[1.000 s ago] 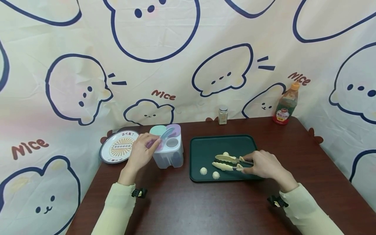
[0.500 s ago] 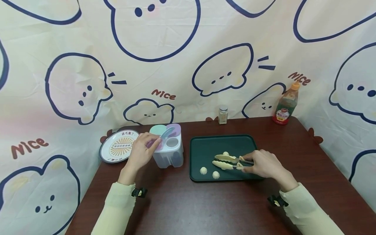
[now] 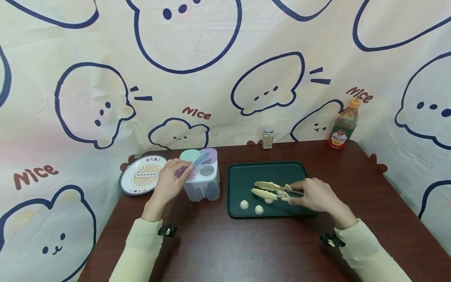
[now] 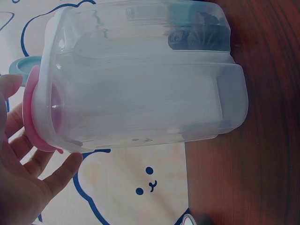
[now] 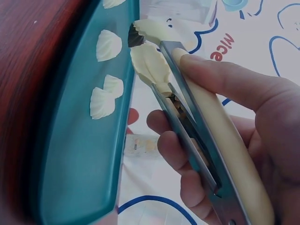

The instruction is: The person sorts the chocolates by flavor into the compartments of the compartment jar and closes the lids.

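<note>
Gripping the cream-handled tongs (image 3: 273, 190), your right hand (image 3: 314, 194) has swung their tips left across the green tray (image 3: 246, 176), past the dumplings (image 3: 244, 204) near its front edge, with the wrist low. Your left hand (image 3: 168, 183) still pinches the seasoning box (image 3: 202, 184) lid beside the tray.

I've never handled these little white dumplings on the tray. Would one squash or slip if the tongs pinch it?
Probably soft: each dumpling has pleated folds, so a hard pinch might dent it. It looks small and likely light. The tongs in the right hand have broad scalloped tips, which should limit slipping on the smooth tray.
</note>
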Demonstrator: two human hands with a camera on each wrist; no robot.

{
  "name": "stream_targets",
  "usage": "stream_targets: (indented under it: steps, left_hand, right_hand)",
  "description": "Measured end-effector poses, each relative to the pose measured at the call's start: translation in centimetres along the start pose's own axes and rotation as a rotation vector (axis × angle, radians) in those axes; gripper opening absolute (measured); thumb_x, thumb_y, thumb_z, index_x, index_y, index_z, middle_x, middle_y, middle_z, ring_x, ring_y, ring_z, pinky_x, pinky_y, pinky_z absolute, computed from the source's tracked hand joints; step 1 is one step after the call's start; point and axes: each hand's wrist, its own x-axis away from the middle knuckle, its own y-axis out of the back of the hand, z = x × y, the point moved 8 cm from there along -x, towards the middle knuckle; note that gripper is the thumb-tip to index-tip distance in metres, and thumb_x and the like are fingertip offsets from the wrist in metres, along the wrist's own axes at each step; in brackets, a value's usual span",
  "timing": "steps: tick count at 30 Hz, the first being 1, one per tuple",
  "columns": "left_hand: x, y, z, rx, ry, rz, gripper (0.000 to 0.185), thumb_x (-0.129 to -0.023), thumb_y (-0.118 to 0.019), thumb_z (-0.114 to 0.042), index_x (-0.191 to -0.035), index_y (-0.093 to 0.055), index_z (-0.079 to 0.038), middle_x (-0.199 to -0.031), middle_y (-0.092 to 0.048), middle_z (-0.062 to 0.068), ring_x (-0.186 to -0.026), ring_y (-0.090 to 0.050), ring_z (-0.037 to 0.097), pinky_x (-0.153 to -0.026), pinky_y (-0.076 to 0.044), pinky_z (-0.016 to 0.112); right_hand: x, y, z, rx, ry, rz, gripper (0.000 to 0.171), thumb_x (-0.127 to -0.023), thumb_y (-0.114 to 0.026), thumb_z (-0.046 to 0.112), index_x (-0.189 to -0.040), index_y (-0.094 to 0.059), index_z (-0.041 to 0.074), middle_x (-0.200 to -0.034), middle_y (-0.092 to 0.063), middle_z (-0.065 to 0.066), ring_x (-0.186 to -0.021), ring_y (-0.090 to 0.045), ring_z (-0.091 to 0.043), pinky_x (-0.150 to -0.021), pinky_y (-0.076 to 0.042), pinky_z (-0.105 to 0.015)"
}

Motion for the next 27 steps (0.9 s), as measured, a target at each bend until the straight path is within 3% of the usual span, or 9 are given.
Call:
stream_targets:
  steps: [4, 11, 25, 27]
  left_hand:
    - [0.0, 0.0, -0.1, -0.002, -0.008, -0.004, 0.032, -0.097, -0.063, -0.038, -0.11, -0.075, -0.011, -0.108, -0.07, 0.006, -0.109, -0.055, 0.023, -0.094, -0.043, 0.047]
    - [-0.1, 0.1, -0.3, 0.009, -0.018, -0.004, 0.033, -0.097, -0.062, -0.038, -0.11, -0.075, -0.011, -0.109, -0.07, 0.006, -0.11, -0.055, 0.023, -0.095, -0.043, 0.047]
    - [0.0, 0.0, -0.1, 0.016, -0.015, -0.001, 0.032, -0.098, -0.063, -0.038, -0.11, -0.075, -0.011, -0.108, -0.07, 0.005, -0.111, -0.054, 0.022, -0.095, -0.042, 0.047]
    - [0.0, 0.0, -0.1, 0.015, -0.015, -0.002, 0.032, -0.097, -0.063, -0.038, -0.11, -0.075, -0.011, -0.108, -0.07, 0.005, -0.111, -0.054, 0.022, -0.095, -0.042, 0.047]
  right_hand:
    - [0.0, 0.3, 0.4, -0.01, 0.014, -0.02, 0.048, -0.081, -0.081, 0.04, -0.121, -0.073, 0.014, -0.099, -0.076, -0.005, -0.065, -0.048, -0.012, -0.048, -0.033, -0.03]
    - [-0.2, 0.9, 1.1, -0.042, 0.03, -0.049, 0.049, -0.082, -0.08, 0.04, -0.123, -0.072, 0.014, -0.078, -0.068, 0.004, -0.063, -0.047, -0.013, -0.048, -0.033, -0.029]
    - [-1.2, 2.2, 3.6, -0.108, 0.092, -0.114, 0.048, -0.081, -0.08, 0.037, -0.123, -0.072, 0.015, -0.1, -0.077, -0.003, -0.066, -0.051, -0.011, -0.054, -0.036, -0.029]
    - [-1.3, 2.4, 4.1, -0.12, 0.1, -0.115, 0.048, -0.082, -0.08, 0.036, -0.124, -0.072, 0.015, -0.089, -0.076, -0.001, -0.061, -0.049, -0.011, -0.052, -0.034, -0.028]
